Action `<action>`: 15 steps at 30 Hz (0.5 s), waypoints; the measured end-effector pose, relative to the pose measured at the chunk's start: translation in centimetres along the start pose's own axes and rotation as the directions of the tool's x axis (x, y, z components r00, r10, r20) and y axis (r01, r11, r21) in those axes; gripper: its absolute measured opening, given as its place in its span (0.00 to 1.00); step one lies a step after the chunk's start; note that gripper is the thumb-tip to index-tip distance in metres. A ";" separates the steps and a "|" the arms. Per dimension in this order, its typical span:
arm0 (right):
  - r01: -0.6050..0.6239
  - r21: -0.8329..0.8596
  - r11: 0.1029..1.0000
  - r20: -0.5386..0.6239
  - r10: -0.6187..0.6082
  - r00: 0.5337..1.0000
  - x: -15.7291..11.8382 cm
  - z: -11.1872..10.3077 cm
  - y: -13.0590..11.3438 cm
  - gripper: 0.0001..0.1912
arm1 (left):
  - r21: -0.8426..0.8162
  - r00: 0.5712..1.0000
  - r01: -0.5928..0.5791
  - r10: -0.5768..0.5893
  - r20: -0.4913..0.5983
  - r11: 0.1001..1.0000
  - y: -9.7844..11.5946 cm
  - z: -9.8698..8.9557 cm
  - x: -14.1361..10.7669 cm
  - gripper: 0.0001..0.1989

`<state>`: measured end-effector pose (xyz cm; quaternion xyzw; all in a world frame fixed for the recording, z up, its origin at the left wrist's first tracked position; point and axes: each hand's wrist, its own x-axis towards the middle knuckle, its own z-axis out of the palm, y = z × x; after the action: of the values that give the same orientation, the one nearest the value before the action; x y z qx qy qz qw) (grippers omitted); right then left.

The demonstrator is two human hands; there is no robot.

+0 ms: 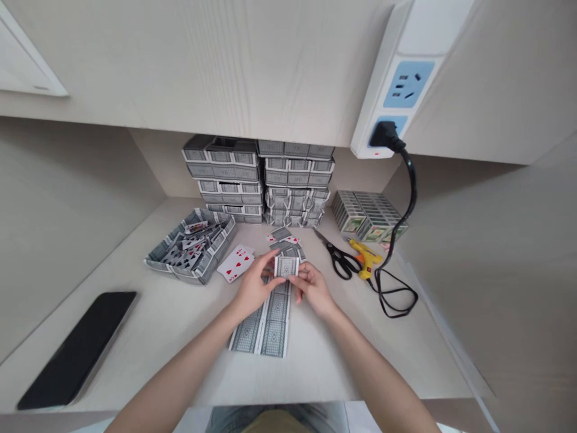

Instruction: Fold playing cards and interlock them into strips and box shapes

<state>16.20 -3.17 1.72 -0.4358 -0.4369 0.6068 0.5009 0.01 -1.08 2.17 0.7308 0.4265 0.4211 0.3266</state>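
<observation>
Both of my hands hold one grey-backed card piece (286, 266) up over the desk, its patterned back facing me. My left hand (258, 282) grips its left side with thumb and fingers, and my right hand (314, 287) pinches its right side. Beneath them lie two joined strips of grey-backed cards (274, 325), whose far ends my hands partly hide. Just beyond my fingers is a loose scatter of cards (282, 233). Left of my left hand lie several face-up heart cards (236, 264).
A card-built tray (202, 273) of loose cards stands left, near a black phone (79, 349). Stacked card-built boxes (297, 171) line the back. Scissors (342, 260), a yellow glue gun (366, 257) with its cord, and card packs (367, 213) are at right. A power strip (396, 78) hangs above.
</observation>
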 end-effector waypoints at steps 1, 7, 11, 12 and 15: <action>-0.010 -0.006 1.000 0.020 0.010 1.000 0.0 0.0 -0.1 0.19 | -0.078 0.998 0.070 -0.069 0.005 0.995 -0.1 0.1 0.0 0.22; -0.108 -0.114 0.988 0.244 0.133 0.960 -0.6 0.2 0.3 0.21 | -0.044 0.976 0.203 -0.198 0.093 0.978 0.2 0.5 -0.3 0.13; -0.135 -0.189 0.973 0.355 0.196 0.914 -0.9 0.2 0.3 0.17 | 0.087 0.982 0.148 -0.157 0.105 0.985 0.9 0.7 -0.8 0.15; -0.130 -0.195 0.972 0.362 0.195 0.911 -0.9 0.2 0.1 0.16 | 0.069 0.976 0.168 -0.176 0.130 0.983 1.0 0.8 -1.0 0.16; -0.118 -0.179 0.977 0.395 0.182 0.900 -1.0 0.0 -0.4 0.17 | -0.017 0.948 0.252 -0.244 0.202 0.967 1.3 1.0 -1.3 0.17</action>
<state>16.38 -4.14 2.26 -0.3680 -0.5417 0.6867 0.3155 0.94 -2.93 2.35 0.7026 0.4714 0.3106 0.4332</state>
